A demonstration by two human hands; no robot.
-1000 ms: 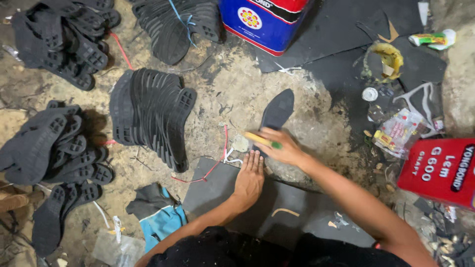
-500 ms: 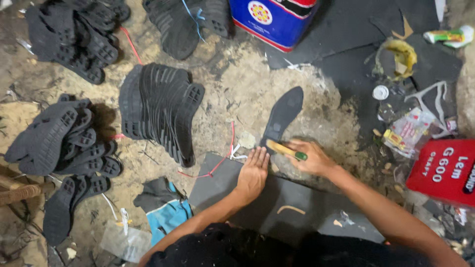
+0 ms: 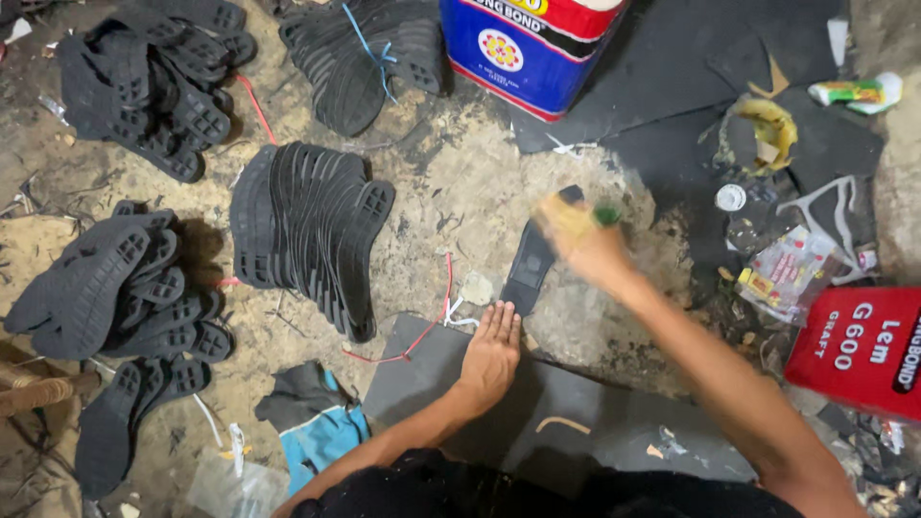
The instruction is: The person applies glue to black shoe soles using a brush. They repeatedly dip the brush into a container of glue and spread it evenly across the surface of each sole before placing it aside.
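A single black shoe sole (image 3: 532, 261) lies flat on the stained floor, its near end just past the fingertips of the left hand (image 3: 491, 353). That hand is spread open, palm down, pressing on the edge of a dark rubber sheet (image 3: 576, 422) beside the sole's heel, gripping nothing. The right hand (image 3: 580, 235) hovers over the sole's far end, blurred with motion and closed around a yellow-handled tool (image 3: 587, 216) with a green tip; whether it is a brush or something else cannot be told. Judging by the lie of things, only this one sole is being worked while many wait: a fanned row of soles (image 3: 307, 235) sits to the left, with further heaps (image 3: 115, 283) beyond. A blue and red tin (image 3: 528, 48) stands ahead, a red can (image 3: 854, 350) to the right, and a blue cloth (image 3: 321, 422) lies near the knee
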